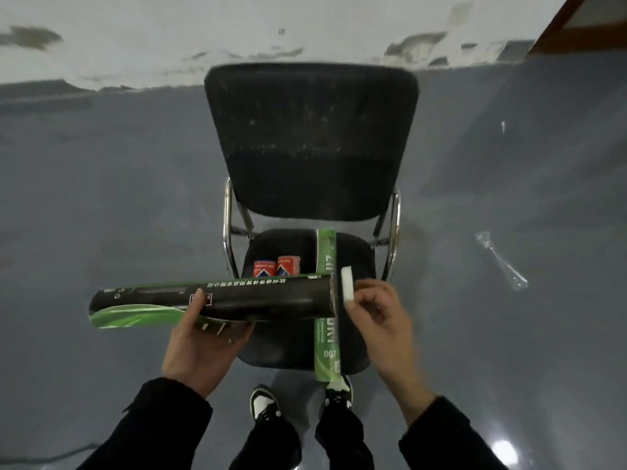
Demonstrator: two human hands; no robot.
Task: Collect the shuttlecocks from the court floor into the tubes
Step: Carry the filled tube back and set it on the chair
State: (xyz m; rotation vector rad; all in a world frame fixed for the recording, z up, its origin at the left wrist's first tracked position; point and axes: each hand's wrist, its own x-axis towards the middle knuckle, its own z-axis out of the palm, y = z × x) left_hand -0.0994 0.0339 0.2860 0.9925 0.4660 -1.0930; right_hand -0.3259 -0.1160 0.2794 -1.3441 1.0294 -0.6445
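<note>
My left hand (pixel 203 344) grips a long black-and-green shuttlecock tube (pixel 217 298) from below and holds it level over the chair seat. At the tube's right end, my right hand (pixel 380 320) pinches a white cap (pixel 346 283) right against the opening. A second green tube (pixel 326 307) lies on the seat, pointing from the backrest towards me, and passes under the held tube. No shuttlecock shows anywhere on the floor in this view.
A black chair (pixel 312 140) with chrome legs stands directly ahead, and two small red-and-white cylinders (pixel 277 266) sit on its seat. A clear plastic wrapper (pixel 502 259) lies on the grey floor to the right. My shoes (pixel 264 405) are just below the seat edge.
</note>
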